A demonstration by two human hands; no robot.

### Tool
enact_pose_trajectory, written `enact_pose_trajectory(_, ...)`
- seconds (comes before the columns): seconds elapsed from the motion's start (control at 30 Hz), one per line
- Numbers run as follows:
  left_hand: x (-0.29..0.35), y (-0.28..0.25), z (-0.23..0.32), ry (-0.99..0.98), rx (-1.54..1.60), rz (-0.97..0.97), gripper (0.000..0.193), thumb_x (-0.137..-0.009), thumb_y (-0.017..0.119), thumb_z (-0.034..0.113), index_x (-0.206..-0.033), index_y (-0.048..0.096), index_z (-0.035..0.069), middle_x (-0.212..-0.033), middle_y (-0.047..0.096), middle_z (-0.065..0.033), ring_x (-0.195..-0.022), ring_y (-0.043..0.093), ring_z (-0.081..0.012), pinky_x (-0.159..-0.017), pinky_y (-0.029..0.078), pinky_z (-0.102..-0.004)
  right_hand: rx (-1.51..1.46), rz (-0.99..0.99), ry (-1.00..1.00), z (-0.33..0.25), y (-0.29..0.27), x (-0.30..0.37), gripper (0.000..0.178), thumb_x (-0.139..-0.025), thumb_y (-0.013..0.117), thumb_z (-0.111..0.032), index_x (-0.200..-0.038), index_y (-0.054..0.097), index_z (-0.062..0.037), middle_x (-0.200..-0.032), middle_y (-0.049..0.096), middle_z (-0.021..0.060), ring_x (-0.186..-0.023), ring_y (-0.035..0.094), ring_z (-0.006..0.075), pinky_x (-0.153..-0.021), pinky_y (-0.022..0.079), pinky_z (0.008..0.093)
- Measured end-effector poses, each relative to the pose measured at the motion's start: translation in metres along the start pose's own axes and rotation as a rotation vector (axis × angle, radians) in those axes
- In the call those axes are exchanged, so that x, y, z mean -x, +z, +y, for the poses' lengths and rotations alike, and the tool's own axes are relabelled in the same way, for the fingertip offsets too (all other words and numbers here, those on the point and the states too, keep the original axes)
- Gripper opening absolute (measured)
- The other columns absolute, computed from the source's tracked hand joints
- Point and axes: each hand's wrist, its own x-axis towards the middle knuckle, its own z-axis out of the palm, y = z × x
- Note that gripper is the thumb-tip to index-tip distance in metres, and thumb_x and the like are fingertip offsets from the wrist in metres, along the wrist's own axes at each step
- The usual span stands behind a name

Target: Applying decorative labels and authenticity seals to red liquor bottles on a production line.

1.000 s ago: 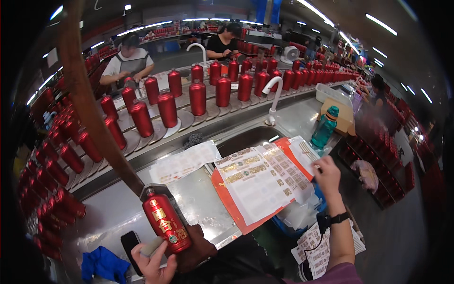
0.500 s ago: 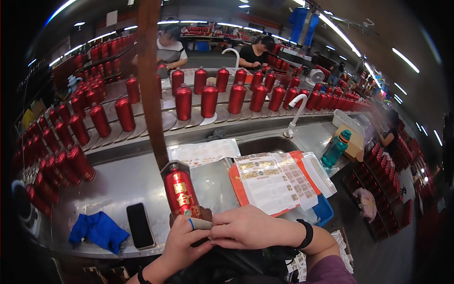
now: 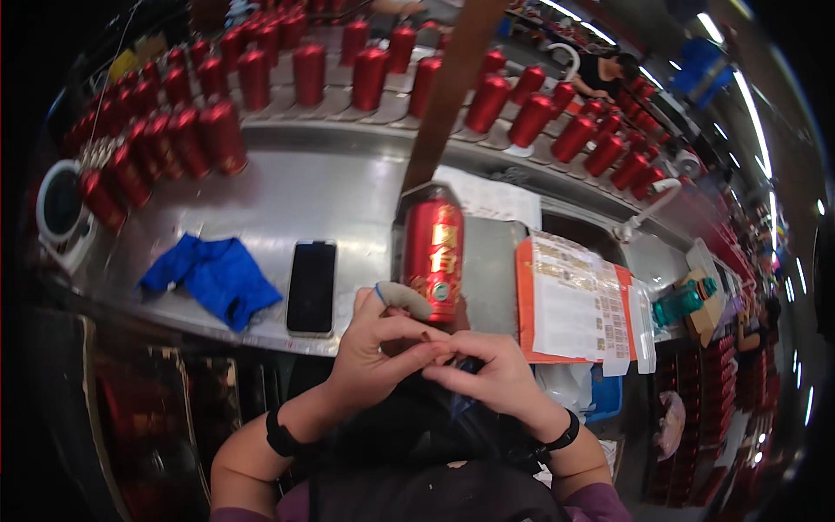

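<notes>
My left hand [image 3: 374,348] and my right hand [image 3: 496,374] meet at the table's near edge, fingertips pinched together. Whatever sits between them, if anything, is too small to make out. A pale finger cot [image 3: 404,300] with a blue rim covers one finger of my left hand. Just beyond my fingers a red bottle [image 3: 432,252] with gold lettering and a small round green-and-white mark rests in a dark holder. Its lower end is close to the covered finger; contact cannot be told.
A black phone [image 3: 311,287] and a blue cloth [image 3: 213,277] lie left on the metal table. Sticker sheets [image 3: 574,296] on an orange folder lie right, near a sink and a teal bottle [image 3: 678,303]. Red bottles [image 3: 370,78] line the conveyor behind a brown post [image 3: 452,96].
The view has swung left and downward, so the bottle and table things sit differently in it. My hands stay together near the bottle, and my left hand's covered finger now stretches toward its lower end.
</notes>
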Motion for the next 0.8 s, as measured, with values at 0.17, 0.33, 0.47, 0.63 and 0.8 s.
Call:
enact_pose_trajectory(0.17, 0.021, 0.001, -0.021, -0.155, 0.206, 0.096, 0.014, -0.086, 0.073, 0.005, -0.099, 0.077, 0.007, -0.117, 0.057, -0.0052, -0.114, 0.049, -0.0173, -0.102, 0.037, -0.0324, 0.026, 0.042, 0.064, 0.012, -0.001, -0.007, 0.015, -0.086, 0.075, -0.013, -0.096, 0.075, -0.0024, -0.084, 0.071, 0.0086, -0.076, 0.068, 0.0174, -0.070, 0.051, 0.0287)
enact_pose_trajectory(0.33, 0.031, 0.009, -0.043, -0.257, 0.183, 0.173, 0.011, -0.086, 0.073, 0.003, -0.097, 0.075, 0.006, -0.117, 0.058, -0.0065, -0.114, 0.051, -0.0172, -0.101, 0.038, -0.0302, 0.101, 0.091, 0.190, 0.015, -0.009, -0.017, 0.015, -0.086, 0.076, -0.014, -0.094, 0.075, -0.0011, -0.086, 0.072, 0.0084, -0.074, 0.067, 0.0134, -0.068, 0.052, 0.0268)
enact_pose_trajectory(0.47, 0.029, 0.014, -0.052, -0.316, 0.028, 0.201, 0.007, -0.085, 0.075, 0.007, -0.092, 0.073, 0.006, -0.119, 0.058, -0.0087, -0.114, 0.052, -0.0186, -0.100, 0.038, -0.0312, 0.084, 0.099, 0.273, 0.029, -0.014, -0.022, 0.015, -0.086, 0.077, -0.014, -0.091, 0.074, -0.0001, -0.083, 0.071, 0.0065, -0.073, 0.065, 0.0118, -0.068, 0.050, 0.0261)
enact_pose_trajectory(0.63, 0.024, 0.017, -0.057, -0.310, 0.005, 0.224, 0.006, -0.085, 0.075, 0.008, -0.090, 0.071, 0.007, -0.120, 0.057, -0.0093, -0.114, 0.051, -0.0188, -0.100, 0.038, -0.0323, 0.063, 0.170, 0.266, 0.043, -0.014, -0.027, 0.018, -0.085, 0.079, -0.016, -0.085, 0.071, -0.0001, -0.081, 0.065, 0.0046, -0.074, 0.059, 0.0114, -0.070, 0.047, 0.0267)
enact_pose_trajectory(0.8, 0.022, 0.016, -0.059, -0.334, 0.028, 0.195, 0.007, -0.086, 0.074, 0.007, -0.090, 0.069, 0.006, -0.121, 0.056, -0.0082, -0.114, 0.050, -0.0168, -0.099, 0.037, -0.0299, -0.025, 0.197, 0.263, 0.052, -0.013, -0.029, 0.018, -0.084, 0.079, -0.016, -0.084, 0.070, -0.0012, -0.082, 0.061, 0.0027, -0.074, 0.055, 0.0105, -0.069, 0.045, 0.0259)
